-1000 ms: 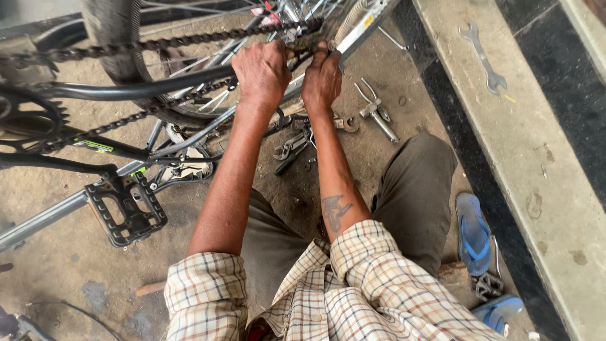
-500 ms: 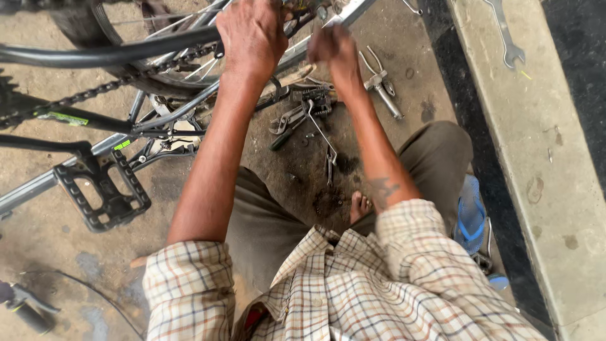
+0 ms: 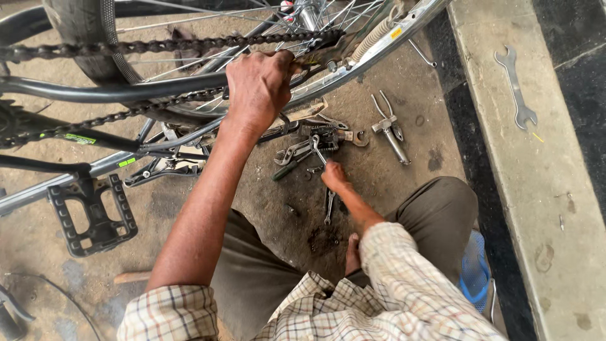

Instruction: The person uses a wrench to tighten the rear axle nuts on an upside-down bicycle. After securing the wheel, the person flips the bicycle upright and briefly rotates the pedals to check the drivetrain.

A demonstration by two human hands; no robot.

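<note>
The left hand (image 3: 260, 85) is clamped around the bicycle chain (image 3: 158, 45) where it meets the rear wheel (image 3: 372, 53), fingers curled over the links near the sprocket; its grip is closed on the chain. The bicycle lies upended, so the chain runs across the top of the view and back toward the black pedal (image 3: 91, 215) at the lower left.

The right hand (image 3: 333, 177) is down on the concrete floor (image 3: 278, 202), at the near edge of a scatter of tools. Its fingers reach into the pile, touching or just beside a slim spanner (image 3: 319, 151), but I cannot tell whether they have closed on it or are only groping. A pair of pliers (image 3: 390, 129) lies a little apart to the right, and 1 more spanner (image 3: 517, 88) rests on the raised stone step (image 3: 536, 189), well apart from both hands.

What could go wrong, as I judge it: the left fingers sit right where chain meets teeth, so any turn of the wheel or pedal could pinch them. The chain looks greasy, and a slipping hold could let it drop off the sprocket. The right hand works among the tangled tools, so it may lift the wrong one or drag others along.
</note>
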